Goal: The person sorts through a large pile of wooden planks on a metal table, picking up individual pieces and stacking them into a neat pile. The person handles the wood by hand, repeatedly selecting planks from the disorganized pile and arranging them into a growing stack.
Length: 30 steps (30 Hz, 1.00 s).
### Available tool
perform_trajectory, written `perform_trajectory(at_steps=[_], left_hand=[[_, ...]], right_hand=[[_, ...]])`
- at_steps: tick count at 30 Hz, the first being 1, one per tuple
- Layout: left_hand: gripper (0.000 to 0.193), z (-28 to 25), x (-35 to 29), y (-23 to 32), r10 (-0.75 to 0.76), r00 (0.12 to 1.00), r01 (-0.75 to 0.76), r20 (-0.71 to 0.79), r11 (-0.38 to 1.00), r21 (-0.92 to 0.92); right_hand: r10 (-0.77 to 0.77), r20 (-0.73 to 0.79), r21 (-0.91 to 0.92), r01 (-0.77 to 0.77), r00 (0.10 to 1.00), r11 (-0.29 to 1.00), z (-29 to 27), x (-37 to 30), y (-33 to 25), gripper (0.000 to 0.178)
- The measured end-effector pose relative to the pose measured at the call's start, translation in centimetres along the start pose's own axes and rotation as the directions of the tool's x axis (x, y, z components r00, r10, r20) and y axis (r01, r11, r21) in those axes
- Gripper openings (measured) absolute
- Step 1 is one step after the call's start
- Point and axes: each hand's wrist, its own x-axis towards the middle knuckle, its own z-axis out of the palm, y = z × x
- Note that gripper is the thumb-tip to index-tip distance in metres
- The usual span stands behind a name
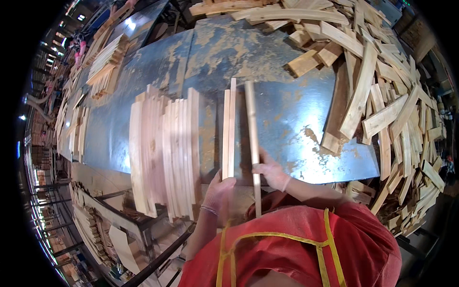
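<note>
No lettering, label, number or sign can be read here — not on the held wooden strips (232, 129), the row of upright strips (178, 138) beside them, or the blue tabletop (111, 143). The heaped boards (356, 100) and the red shirt (291, 253) with its yellow trim (332, 248) likewise show nothing legible — and the dim workshop background (45, 191) is too small and blurred to tell.

Left hand (218, 185) near 6 o'clock, fingers (230, 182) curled in grip, left forearm (197, 232) running toward 7 o'clock. Right hand (274, 174) near 4 o'clock, fingers (259, 168) curled, right forearm (318, 191) running toward 4 o'clock.
</note>
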Motion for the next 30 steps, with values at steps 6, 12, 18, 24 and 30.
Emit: perform_trajectory(at_steps=[6, 12, 18, 24, 30], left_hand=[[0.087, -5.0, -2.0, 0.4, 0.640, 0.768, 0.058, -0.009, -0.055, 0.997], [0.087, -7.1, -1.8, -0.8, 0.652, 0.758, 0.019, -0.022, 0.011, 1.000], [0.090, -0.3, 0.6, -0.1, 0.646, 0.757, 0.023, 0.095, -0.172, 0.985], [0.101, 13.5, 6.9, -1.8, 0.530, 0.753, -0.300, 0.389, -0.250, 0.921], [0.107, 25.9, 10.7, -3.5, 0.438, 0.854, -0.273, 0.282, -0.085, 0.958]], right_hand=[[0.318, 0.341, -0.685, 0.002, 0.885, 0.729, 11.0, 7.8, -4.5, 0.074], [0.097, 0.283, -0.689, 0.132, 0.954, 0.712, 3.5, 7.8, -14.8, 0.073], [-0.722, -0.596, -0.673, -0.708, 0.350, 0.212, -26.8, 2.1, -17.0, 0.087], [-0.450, -0.652, -0.744, -0.400, 0.610, 0.536, -24.7, -2.4, -13.4, 0.097], [-0.743, -0.563, -0.815, -0.391, 0.362, 0.428, -37.1, -8.5, -17.4, 0.036]])
